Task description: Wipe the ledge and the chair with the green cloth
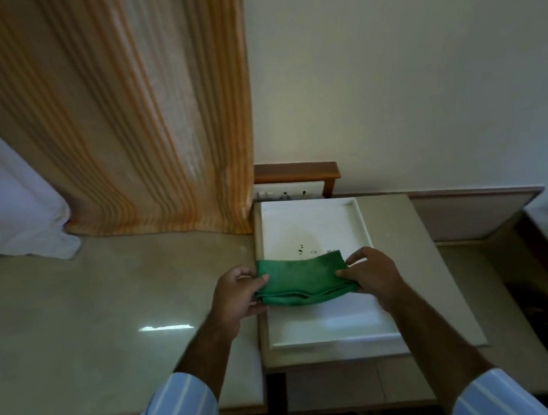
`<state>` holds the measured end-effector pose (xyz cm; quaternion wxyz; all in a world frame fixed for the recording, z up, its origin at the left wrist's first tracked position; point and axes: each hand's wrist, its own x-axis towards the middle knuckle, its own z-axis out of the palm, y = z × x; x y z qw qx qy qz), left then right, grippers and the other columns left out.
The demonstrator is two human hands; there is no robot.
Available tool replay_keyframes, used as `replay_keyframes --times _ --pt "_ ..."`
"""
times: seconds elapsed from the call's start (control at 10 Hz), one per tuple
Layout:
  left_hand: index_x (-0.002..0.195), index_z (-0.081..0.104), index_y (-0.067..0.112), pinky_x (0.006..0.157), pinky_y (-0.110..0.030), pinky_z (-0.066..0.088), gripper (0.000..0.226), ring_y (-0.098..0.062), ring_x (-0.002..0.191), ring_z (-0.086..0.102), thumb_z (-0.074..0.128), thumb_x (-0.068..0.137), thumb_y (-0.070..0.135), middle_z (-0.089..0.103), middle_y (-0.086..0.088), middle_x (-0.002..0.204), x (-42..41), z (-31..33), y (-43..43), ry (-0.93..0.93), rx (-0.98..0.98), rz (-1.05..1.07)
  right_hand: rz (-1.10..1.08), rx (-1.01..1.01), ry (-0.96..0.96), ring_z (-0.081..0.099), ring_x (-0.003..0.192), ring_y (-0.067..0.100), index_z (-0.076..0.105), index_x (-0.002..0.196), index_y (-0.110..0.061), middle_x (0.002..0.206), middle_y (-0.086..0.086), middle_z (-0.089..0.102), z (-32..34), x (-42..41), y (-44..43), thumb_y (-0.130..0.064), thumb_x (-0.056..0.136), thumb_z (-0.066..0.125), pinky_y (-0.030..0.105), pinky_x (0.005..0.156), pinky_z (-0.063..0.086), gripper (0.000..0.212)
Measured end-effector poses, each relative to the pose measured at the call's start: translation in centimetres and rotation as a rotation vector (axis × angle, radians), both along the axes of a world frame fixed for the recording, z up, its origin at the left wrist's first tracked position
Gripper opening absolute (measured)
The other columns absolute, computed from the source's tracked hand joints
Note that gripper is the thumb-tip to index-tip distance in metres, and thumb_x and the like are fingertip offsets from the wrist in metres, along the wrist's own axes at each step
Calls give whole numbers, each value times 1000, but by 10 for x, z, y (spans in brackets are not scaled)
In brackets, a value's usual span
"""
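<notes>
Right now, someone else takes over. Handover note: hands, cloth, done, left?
Left hand: pinching the left end of the folded green cloth.
Right hand: pinching its right end.
Cloth: held flat between both hands, over the white tray on the beige stone ledge, right of the striped curtain.
Done: cloth folded and in hand; no wiping visible.
Left: wipe the ledge, then the chair. The chair is not in view. Dark specks lie in the tray.

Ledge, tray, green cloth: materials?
Ledge: looks like polished stone, beige, glossy; it mirrors a bright window glint. Tray: white, smooth, raised rim; plastic or glazed ceramic, cannot tell. Green cloth: soft woven or microfibre fabric, matte, folded in layers, held by left hand and right hand.
</notes>
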<state>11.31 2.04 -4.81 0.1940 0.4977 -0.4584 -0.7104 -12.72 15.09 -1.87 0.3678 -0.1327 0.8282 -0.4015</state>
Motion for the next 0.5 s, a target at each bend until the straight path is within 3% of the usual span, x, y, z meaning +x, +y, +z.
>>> replay_keyframes --times 0.1,0.2,0.3,0.4,0.5 --pt "89 65 14 58 -42 61 16 -27 76 76 79 82 14 74 -15 96 -16 -13 14 -44 -85 14 38 52 153 76 80 26 66 92 -6 98 18 76 -17 -5 17 -4 75 90 38 71 67 30" --pt "84 64 17 63 -42 64 16 -25 82 74 80 81 14 74 -7 92 -29 -22 22 -186 -331 -34 196 116 309 71 79 18 63 97 -10 103 16 78 -27 -5 26 -10 82 86 20 65 58 28" --pt "83 60 25 60 -23 56 23 -7 72 65 80 79 35 68 8 83 -32 -18 19 -519 -718 -270 408 255 527 69 105 24 59 118 -10 117 11 70 -25 1 28 -18 90 78 34 92 60 34" --pt "90 52 26 64 -30 50 46 -13 79 57 73 72 63 58 6 88 -37 -8 10 -825 -927 -425 590 313 762 58 122 25 52 136 -15 134 8 59 -14 1 22 -26 95 69 37 101 54 46" --pt "125 48 19 84 -35 52 74 -21 107 56 64 75 71 56 -3 119 -53 20 -12 -814 -1123 -433 664 223 860 42 148 28 42 152 -15 159 9 45 17 -8 4 -37 99 64 41 119 41 62"
